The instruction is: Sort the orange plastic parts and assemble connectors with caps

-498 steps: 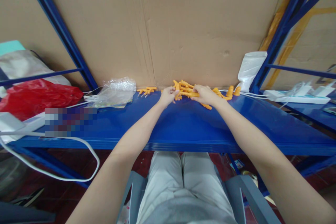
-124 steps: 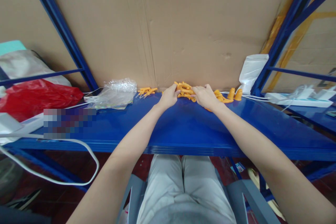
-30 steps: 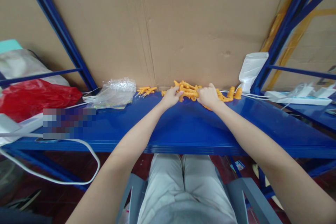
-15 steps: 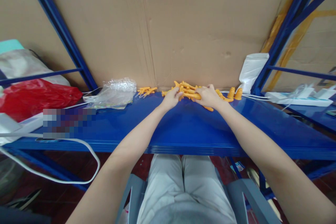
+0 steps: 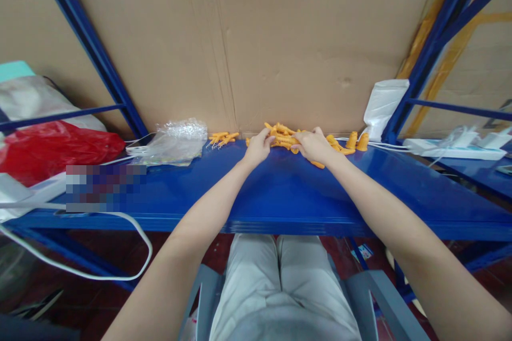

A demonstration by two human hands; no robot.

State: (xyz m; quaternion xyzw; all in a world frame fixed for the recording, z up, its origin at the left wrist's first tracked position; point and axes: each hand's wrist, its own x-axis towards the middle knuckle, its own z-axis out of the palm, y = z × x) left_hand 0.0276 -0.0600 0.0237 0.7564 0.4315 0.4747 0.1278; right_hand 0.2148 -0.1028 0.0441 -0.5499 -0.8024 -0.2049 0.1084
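Observation:
A heap of small orange plastic parts (image 5: 285, 137) lies at the back of the blue shelf (image 5: 280, 192), against the cardboard wall. My left hand (image 5: 258, 148) is curled at the heap's left side, its fingertips pinched on an orange part. My right hand (image 5: 314, 145) rests on the heap's right side with its fingers bent over the parts. A few orange parts with small metal hooks (image 5: 221, 138) lie apart to the left. Two upright orange pieces (image 5: 357, 141) stand to the right.
A crumpled clear plastic bag (image 5: 174, 141) lies left of the heap. A red bag (image 5: 52, 148) and white cable (image 5: 80, 272) are at far left. A white bag (image 5: 382, 104) leans on the blue upright at right, beside a white power strip (image 5: 452, 150).
Both hands have stayed at the orange heap, only shifting their fingers among the parts. The right hand has slid slightly left since half a second ago.

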